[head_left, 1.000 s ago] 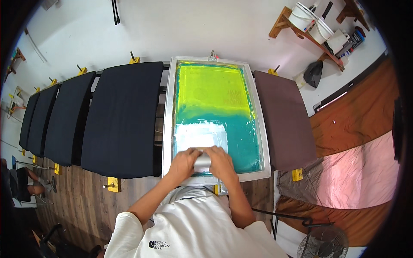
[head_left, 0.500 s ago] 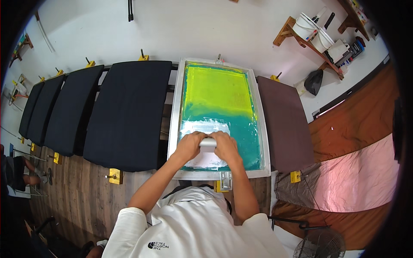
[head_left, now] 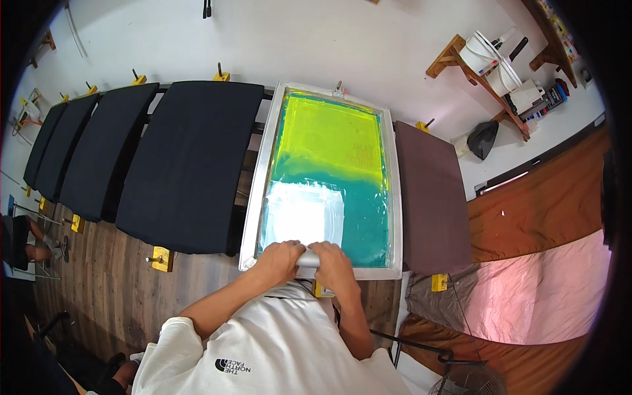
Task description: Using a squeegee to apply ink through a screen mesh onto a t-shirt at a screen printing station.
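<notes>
A silver-framed printing screen [head_left: 395, 217] lies lengthwise before me. Its mesh is yellow-green [head_left: 332, 128] in the far half and teal [head_left: 363, 227] in the near half, with a pale white ink patch [head_left: 299, 214] at the near left. My left hand [head_left: 280, 259] and my right hand [head_left: 334, 266] grip a squeegee [head_left: 308, 259] with a rounded silver handle, side by side at the screen's near end. Both sets of fingers wrap over the handle. The squeegee's lower edge is hidden behind my hands.
Several black fabric-covered boards [head_left: 191, 164] stretch to the left, with yellow clamps [head_left: 162, 259] at their ends. A brown board [head_left: 433, 197] adjoins on the right. White buckets [head_left: 503, 76] stand on a wall shelf. A fan [head_left: 467, 380] is at the lower right.
My hands have pulled the squeegee toward me, from the middle of the white patch to the screen's near edge. More of the white ink patch shows behind it. The view has shifted slightly.
</notes>
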The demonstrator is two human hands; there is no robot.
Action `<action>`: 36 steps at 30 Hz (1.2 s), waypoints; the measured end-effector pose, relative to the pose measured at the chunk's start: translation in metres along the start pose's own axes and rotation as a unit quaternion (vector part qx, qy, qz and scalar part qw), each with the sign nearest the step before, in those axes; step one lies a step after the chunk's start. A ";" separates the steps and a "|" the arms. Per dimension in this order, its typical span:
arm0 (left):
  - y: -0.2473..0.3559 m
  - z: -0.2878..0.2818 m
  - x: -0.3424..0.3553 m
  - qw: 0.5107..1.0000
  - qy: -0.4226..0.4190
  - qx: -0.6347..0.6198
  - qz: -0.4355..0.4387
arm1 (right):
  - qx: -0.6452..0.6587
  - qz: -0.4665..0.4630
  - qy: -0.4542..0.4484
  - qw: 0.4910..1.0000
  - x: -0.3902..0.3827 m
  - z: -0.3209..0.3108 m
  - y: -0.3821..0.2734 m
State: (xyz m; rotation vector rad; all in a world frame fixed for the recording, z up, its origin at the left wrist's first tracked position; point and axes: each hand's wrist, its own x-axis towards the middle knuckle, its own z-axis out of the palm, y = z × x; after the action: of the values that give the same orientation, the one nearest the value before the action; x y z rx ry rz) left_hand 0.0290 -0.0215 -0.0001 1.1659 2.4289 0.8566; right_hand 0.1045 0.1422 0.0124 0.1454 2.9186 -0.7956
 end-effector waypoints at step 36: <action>-0.033 0.003 0.045 0.997 0.068 -0.029 0.021 | -0.041 -0.042 0.040 0.997 0.054 0.002 0.025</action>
State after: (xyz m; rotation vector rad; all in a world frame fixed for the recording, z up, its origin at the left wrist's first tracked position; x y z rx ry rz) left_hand -0.0170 -0.0014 -0.0247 1.1779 2.4752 1.0438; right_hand 0.0539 0.1656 -0.0091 0.0478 3.0462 -0.6950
